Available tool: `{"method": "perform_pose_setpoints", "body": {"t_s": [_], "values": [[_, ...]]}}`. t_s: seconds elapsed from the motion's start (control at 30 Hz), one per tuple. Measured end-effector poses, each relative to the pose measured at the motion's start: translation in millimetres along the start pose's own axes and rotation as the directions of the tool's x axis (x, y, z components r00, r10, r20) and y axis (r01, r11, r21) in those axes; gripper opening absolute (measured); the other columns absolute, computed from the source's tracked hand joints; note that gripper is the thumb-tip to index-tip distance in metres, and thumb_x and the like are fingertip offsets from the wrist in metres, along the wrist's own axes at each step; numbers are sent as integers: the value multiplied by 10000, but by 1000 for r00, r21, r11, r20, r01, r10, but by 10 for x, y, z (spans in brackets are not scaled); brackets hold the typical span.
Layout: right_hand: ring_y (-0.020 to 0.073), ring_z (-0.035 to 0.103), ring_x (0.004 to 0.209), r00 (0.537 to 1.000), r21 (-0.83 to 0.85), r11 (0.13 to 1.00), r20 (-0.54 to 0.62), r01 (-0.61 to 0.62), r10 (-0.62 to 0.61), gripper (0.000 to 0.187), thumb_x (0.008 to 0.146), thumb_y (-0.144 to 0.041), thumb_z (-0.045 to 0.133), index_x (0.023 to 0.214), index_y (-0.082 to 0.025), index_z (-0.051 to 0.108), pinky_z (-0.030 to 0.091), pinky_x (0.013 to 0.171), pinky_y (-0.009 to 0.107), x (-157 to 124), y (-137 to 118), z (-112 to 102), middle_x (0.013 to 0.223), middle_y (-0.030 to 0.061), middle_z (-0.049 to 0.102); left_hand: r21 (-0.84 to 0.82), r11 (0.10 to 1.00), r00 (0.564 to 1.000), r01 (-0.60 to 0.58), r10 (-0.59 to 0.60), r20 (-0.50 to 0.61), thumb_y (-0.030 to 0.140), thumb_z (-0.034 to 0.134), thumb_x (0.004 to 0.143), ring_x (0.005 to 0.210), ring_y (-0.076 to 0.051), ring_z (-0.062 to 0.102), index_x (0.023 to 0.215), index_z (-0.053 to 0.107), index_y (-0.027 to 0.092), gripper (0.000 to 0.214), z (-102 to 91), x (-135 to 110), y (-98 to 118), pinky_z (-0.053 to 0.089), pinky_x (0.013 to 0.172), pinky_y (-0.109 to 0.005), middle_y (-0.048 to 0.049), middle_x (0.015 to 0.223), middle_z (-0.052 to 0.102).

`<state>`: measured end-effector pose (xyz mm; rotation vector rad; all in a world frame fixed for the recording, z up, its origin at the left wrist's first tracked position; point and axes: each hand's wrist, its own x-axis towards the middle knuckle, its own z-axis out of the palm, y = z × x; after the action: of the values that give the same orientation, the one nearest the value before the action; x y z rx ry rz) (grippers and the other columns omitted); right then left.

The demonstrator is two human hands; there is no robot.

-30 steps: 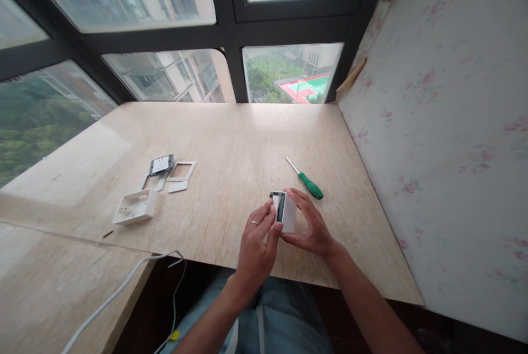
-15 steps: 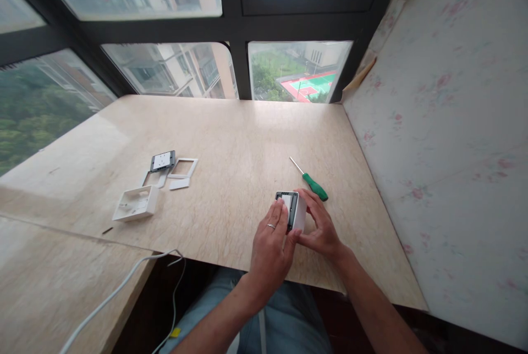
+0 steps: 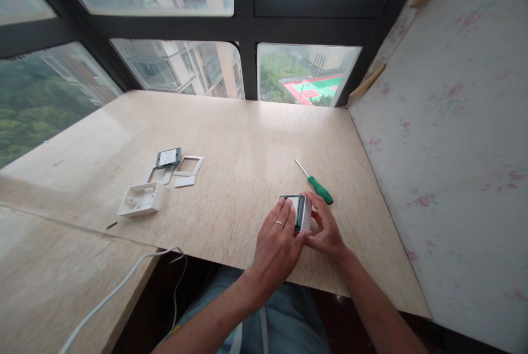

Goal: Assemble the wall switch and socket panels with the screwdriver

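Observation:
Both my hands hold a small white wall-socket box (image 3: 300, 212) with a dark-framed insert, just above the beige table (image 3: 231, 134). My left hand (image 3: 277, 241), ring on one finger, presses its fingers onto the front of the box. My right hand (image 3: 328, 228) cups the box's right side and back, fingers curled round it. A green-handled screwdriver (image 3: 317, 183) lies on the table just beyond my right hand.
At the left of the table lie a white back box (image 3: 141, 199), a dark socket insert (image 3: 168, 158), a white frame (image 3: 188, 166) and small white plates. A white cable (image 3: 119, 288) hangs off the near edge. Windows stand behind, a flowered wall (image 3: 445, 123) at the right.
The view has shifted slightly, so both hands and the box now sit further right in it. My left fingers have slid further over the box's front.

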<state>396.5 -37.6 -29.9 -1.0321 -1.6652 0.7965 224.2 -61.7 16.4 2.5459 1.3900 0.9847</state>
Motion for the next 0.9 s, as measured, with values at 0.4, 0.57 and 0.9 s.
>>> {"method": "perform_pose_setpoints", "body": {"t_s": [0.4, 0.57, 0.9], "values": [[333, 467, 1377, 994, 222, 970, -28, -98, 106, 877, 703, -373, 853, 1454, -328, 402, 485, 1067, 493, -7, 90, 49, 1503, 121, 449, -216, 974, 996, 65, -51, 66, 410, 565, 939, 1422, -340, 403, 1328, 485, 99, 505, -35, 65, -207, 397, 1127, -574, -213, 1419, 539], [339, 444, 1393, 990, 232, 963, -14, -137, 144, 890, 690, -413, 856, 1451, -320, 405, 447, 1101, 515, -12, 97, 43, 1506, 129, 437, -265, 964, 995, 22, 6, 101, 390, 529, 958, 1460, -304, 346, 1479, 342, 122, 615, 29, 57, -258, 361, 1154, -546, -196, 1499, 466], [338, 458, 1384, 988, 274, 951, -23, -141, 153, 910, 673, -489, 852, 1444, -297, 407, 437, 1108, 515, -5, 128, 47, 1502, 153, 447, -199, 980, 982, 22, 16, 190, 457, 479, 983, 1487, -297, 287, 1507, 323, 139, 632, 14, 63, -277, 322, 1171, -546, -176, 1527, 439]]}}
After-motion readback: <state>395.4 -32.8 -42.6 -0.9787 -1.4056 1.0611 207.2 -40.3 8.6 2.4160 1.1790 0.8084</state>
